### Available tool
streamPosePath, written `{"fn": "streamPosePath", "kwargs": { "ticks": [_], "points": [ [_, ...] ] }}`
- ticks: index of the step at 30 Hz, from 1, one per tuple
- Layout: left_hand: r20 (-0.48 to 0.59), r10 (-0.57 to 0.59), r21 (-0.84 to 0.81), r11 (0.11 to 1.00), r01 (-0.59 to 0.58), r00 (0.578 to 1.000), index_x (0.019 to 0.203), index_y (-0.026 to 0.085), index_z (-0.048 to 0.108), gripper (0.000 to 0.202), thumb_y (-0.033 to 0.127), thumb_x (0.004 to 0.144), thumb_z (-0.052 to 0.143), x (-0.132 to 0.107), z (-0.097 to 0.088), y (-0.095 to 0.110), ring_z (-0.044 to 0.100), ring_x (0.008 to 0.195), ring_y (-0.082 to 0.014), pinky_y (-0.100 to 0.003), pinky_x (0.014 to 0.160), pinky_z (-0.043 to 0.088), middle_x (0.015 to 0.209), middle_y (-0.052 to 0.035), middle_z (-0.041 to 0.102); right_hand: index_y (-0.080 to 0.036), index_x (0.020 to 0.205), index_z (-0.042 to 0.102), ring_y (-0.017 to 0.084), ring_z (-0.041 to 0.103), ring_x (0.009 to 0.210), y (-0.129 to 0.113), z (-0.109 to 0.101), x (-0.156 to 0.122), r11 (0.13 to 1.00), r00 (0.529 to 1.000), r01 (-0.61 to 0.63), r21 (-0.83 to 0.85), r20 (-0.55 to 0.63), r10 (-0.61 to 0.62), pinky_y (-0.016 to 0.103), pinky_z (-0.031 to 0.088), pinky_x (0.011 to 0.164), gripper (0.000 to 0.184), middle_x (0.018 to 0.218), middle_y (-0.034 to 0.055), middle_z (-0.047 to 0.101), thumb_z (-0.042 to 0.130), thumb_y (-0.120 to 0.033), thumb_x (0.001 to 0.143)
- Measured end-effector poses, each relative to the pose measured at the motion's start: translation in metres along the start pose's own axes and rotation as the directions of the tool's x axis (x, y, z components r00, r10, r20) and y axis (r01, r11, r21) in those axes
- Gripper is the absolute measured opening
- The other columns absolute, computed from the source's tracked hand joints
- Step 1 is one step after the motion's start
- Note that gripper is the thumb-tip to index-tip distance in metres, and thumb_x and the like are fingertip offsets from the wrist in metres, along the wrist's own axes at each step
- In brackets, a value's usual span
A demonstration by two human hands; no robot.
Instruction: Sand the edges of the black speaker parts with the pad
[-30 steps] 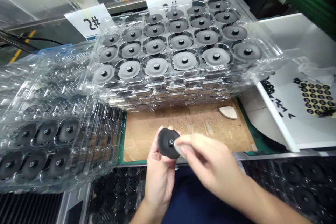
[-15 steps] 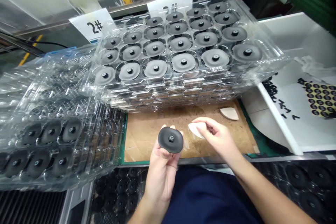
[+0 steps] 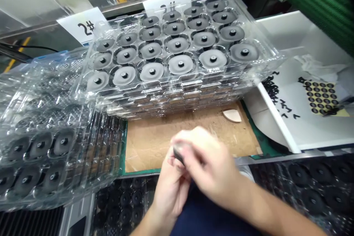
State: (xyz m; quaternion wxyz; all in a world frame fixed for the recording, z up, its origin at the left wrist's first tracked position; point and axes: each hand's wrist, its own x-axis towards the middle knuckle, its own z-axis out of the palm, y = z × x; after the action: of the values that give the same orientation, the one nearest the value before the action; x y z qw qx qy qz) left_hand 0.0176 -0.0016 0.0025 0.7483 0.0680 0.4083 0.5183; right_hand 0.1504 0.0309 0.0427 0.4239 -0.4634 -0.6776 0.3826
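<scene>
My left hand (image 3: 172,188) is closed around a black rounded disc (image 3: 178,155), held tilted over the cardboard. Only a dark edge of the disc shows between the fingers. Across it lies my right hand (image 3: 214,160), blurred, with its fingers curled against the disc. The white pad it gripped a moment ago is hidden by the fingers. Another white, wedge-shaped pad (image 3: 232,115) rests on the cardboard sheet (image 3: 146,136), beyond my right hand.
A stack of clear trays (image 3: 177,81) with black discs stands behind the cardboard. More clear trays (image 3: 91,143) are stacked at the left. To the right, a white bin (image 3: 279,118) holds small black pieces (image 3: 272,92) and a sheet of round stickers (image 3: 320,97).
My right hand has moved left onto the disc, covering most of it. The disc has turned from facing up to edge-on. The whole view has shifted slightly.
</scene>
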Motion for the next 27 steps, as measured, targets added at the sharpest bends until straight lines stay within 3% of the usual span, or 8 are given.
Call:
{"fn": "streamPosePath", "kwargs": {
  "ticks": [4, 8, 9, 13, 18, 22, 25, 27],
  "points": [
    [-0.054, -0.035, 0.010, 0.999, 0.036, 0.998, 0.106, 0.025, 0.067, 0.039, 0.018, 0.069, 0.077, 0.000, 0.000, 0.001, 0.067, 0.086, -0.0125, -0.020, 0.077, 0.053, 0.101, -0.0025, 0.072, -0.018, 0.089, 0.064, 0.010, 0.061, 0.077, -0.007, 0.004, 0.007, 0.998, 0.946, -0.048, 0.039, 0.322, 0.033, 0.019, 0.046, 0.070, 0.018, 0.084, -0.0003, 0.065, 0.049, -0.008, 0.088],
    [-0.003, -0.060, 0.008, 0.998, 0.060, 0.998, 0.078, 0.018, 0.071, 0.014, 0.018, 0.066, 0.079, -0.001, 0.002, 0.001, 0.065, 0.070, -0.0085, -0.017, 0.073, 0.052, 0.078, 0.0011, 0.072, -0.014, 0.099, 0.064, 0.015, 0.060, 0.079, -0.001, 0.006, 0.001, 0.997, 0.997, 0.022, -0.069, 0.070, -0.017, 0.026, 0.046, 0.073, 0.020, 0.087, 0.0051, 0.065, 0.046, -0.011, 0.090],
    [-0.002, -0.071, 0.015, 0.997, 0.071, 0.997, 0.082, 0.019, 0.071, 0.020, 0.018, 0.064, 0.080, -0.001, 0.002, 0.001, 0.066, 0.073, -0.0099, -0.019, 0.074, 0.052, 0.082, 0.0005, 0.073, -0.013, 0.100, 0.063, 0.015, 0.060, 0.079, -0.002, 0.005, -0.001, 0.998, 0.997, 0.038, -0.050, 0.063, -0.035, 0.026, 0.047, 0.073, 0.021, 0.087, 0.0059, 0.064, 0.045, -0.012, 0.090],
    [-0.050, -0.098, 0.047, 0.994, 0.101, 0.994, 0.108, 0.025, 0.066, 0.055, 0.014, 0.057, 0.083, -0.002, 0.005, 0.005, 0.066, 0.091, -0.0163, -0.023, 0.080, 0.052, 0.102, -0.0024, 0.072, -0.018, 0.092, 0.064, 0.009, 0.061, 0.075, -0.009, 0.000, -0.003, 0.997, 0.953, -0.038, 0.069, 0.302, 0.015, 0.016, 0.047, 0.069, 0.018, 0.083, -0.0006, 0.065, 0.050, -0.008, 0.088],
    [-0.002, -0.067, 0.055, 0.996, 0.067, 0.998, 0.090, 0.020, 0.071, 0.032, 0.025, 0.060, 0.082, -0.002, 0.013, 0.007, 0.067, 0.083, -0.0152, -0.023, 0.082, 0.052, 0.082, -0.0005, 0.072, -0.010, 0.102, 0.062, 0.015, 0.060, 0.079, -0.011, 0.006, 0.003, 0.993, 0.994, 0.108, -0.045, 0.019, -0.107, 0.025, 0.048, 0.075, 0.021, 0.086, 0.0070, 0.065, 0.044, -0.011, 0.090],
    [0.025, -0.104, -0.006, 0.995, 0.104, 0.994, 0.099, 0.027, 0.070, 0.046, 0.007, 0.058, 0.081, -0.007, 0.012, 0.011, 0.067, 0.090, -0.0124, -0.018, 0.080, 0.051, 0.099, 0.0013, 0.074, -0.018, 0.095, 0.062, 0.009, 0.059, 0.071, -0.015, -0.012, -0.008, 0.999, 0.958, -0.001, 0.032, 0.286, -0.008, 0.017, 0.045, 0.064, 0.017, 0.080, -0.0010, 0.063, 0.049, -0.009, 0.088],
    [0.051, -0.121, -0.054, 0.991, 0.124, 0.991, 0.099, 0.026, 0.071, 0.051, 0.003, 0.055, 0.080, -0.007, 0.012, 0.012, 0.066, 0.087, -0.0098, -0.014, 0.076, 0.051, 0.099, 0.0017, 0.074, -0.019, 0.094, 0.062, 0.011, 0.057, 0.067, -0.016, -0.026, -0.010, 0.981, 0.967, -0.017, -0.193, 0.245, 0.065, 0.022, 0.042, 0.061, 0.018, 0.077, -0.0006, 0.064, 0.049, -0.009, 0.088],
    [0.031, -0.125, -0.032, 0.992, 0.126, 0.992, 0.102, 0.024, 0.070, 0.046, 0.011, 0.059, 0.081, -0.006, 0.014, 0.012, 0.066, 0.082, -0.0102, -0.015, 0.073, 0.052, 0.094, 0.0006, 0.073, -0.016, 0.094, 0.064, 0.015, 0.054, 0.069, -0.012, -0.026, -0.003, 0.922, 0.986, 0.140, -0.362, 0.137, -0.095, 0.030, 0.040, 0.067, 0.018, 0.076, 0.0025, 0.065, 0.048, -0.009, 0.089]
  ]
}}
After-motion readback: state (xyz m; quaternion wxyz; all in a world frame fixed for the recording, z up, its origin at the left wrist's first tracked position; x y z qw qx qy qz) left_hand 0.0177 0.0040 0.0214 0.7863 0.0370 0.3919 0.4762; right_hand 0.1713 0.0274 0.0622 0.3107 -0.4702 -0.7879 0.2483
